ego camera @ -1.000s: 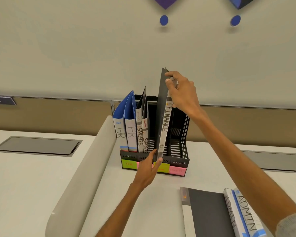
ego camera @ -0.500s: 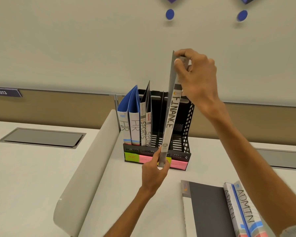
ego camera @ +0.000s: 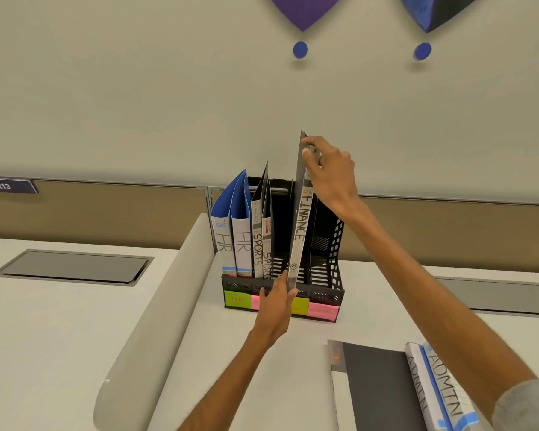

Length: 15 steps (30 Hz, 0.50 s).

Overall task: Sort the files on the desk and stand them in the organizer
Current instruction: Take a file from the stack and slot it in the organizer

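SPORTS files (ego camera: 261, 244) stand just left of the FINANCE file (ego camera: 299, 234).

High above the right fingers (ego camera: 318, 141) a purple pointed shape (ego camera: 304, 10) hangs on the pale wall (ego camera: 137, 88), a blue dot (ego camera: 300, 50) under it — further right, a dark blue shape (ego camera: 433, 14) with its own dot (ego camera: 422, 51). Far left of those fingers, a plaque (ego camera: 7, 185) reads 213 at the top of a tan panel band (ego camera: 106, 213). Left of the left fingers (ego camera: 281, 284) curves a pale divider (ego camera: 156, 306), a grey recessed plate (ego camera: 72, 267) beyond it — another plate (ego camera: 495, 293) lies to their right.
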{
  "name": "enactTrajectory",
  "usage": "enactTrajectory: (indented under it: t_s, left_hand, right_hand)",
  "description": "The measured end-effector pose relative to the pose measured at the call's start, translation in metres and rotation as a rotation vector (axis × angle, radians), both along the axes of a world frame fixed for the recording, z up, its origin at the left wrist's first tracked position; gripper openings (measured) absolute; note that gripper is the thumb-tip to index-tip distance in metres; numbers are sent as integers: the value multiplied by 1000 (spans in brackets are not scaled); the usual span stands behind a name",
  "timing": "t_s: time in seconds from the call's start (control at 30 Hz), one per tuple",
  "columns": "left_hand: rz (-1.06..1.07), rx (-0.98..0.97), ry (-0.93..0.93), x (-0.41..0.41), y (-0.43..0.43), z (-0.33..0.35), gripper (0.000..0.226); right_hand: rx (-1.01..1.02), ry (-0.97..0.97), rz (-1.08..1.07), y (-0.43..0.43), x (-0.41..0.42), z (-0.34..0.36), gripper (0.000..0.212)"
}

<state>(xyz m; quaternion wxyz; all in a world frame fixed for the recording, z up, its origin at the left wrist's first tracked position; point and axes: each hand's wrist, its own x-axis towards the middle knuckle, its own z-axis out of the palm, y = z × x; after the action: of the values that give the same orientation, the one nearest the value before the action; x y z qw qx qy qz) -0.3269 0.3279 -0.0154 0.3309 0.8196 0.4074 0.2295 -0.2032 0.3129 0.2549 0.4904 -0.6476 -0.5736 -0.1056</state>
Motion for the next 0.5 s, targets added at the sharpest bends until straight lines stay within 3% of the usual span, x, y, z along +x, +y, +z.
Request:
enactTrajectory:
  t_s: [0.23,0.5]
  left_hand:
    - [-28,-1,104,3,30,-4,51]
    - [109,-66,31,17,48,5,46]
  right_hand:
    - [-12,-25,8,20,15,-6,32]
    - [-2,-18,22,27,18,-9,32]
